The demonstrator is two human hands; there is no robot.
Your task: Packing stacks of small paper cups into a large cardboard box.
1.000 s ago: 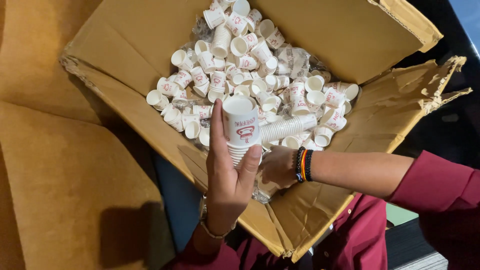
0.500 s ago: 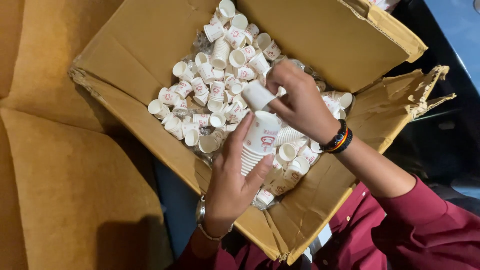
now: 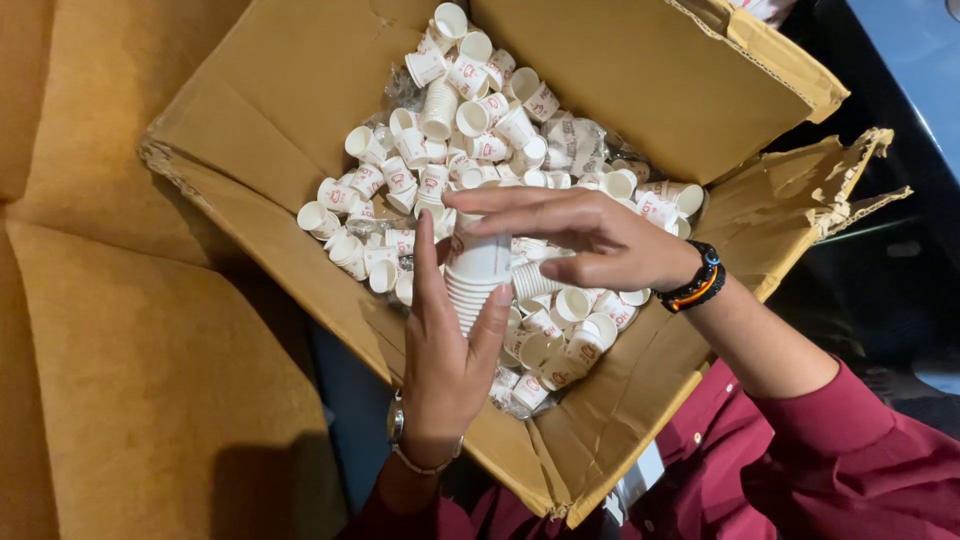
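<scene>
Two hands work over an open cardboard box [image 3: 300,90] filled with loose small white paper cups [image 3: 470,120] bearing red print.

Left hand [image 3: 447,345]: reaches up from the lower edge of the view, palm toward the camera, wrist straight, a metal wristwatch [image 3: 400,440] at the wrist. Fingers and thumb curl partway round a nested stack of paper cups [image 3: 478,275]; index finger extended up the stack's left side, thumb pressed on its right side. Stack held roughly upright, mouth end up, just above the loose cups near the box's middle.

Right hand [image 3: 590,240]: comes in from the right, forearm slanting down to a dark red sleeve [image 3: 860,450], palm facing down. Fingers extended leftward and spread a little, lying over the top of the stack; thumb tucked below. Cannot tell whether a separate cup is pinched under the fingers. Black band with coloured stripes [image 3: 695,285] on the wrist.

Box flaps folded outward; right flap [image 3: 800,200] torn along its edge. Box rests on a tan cushioned surface [image 3: 130,380].
</scene>
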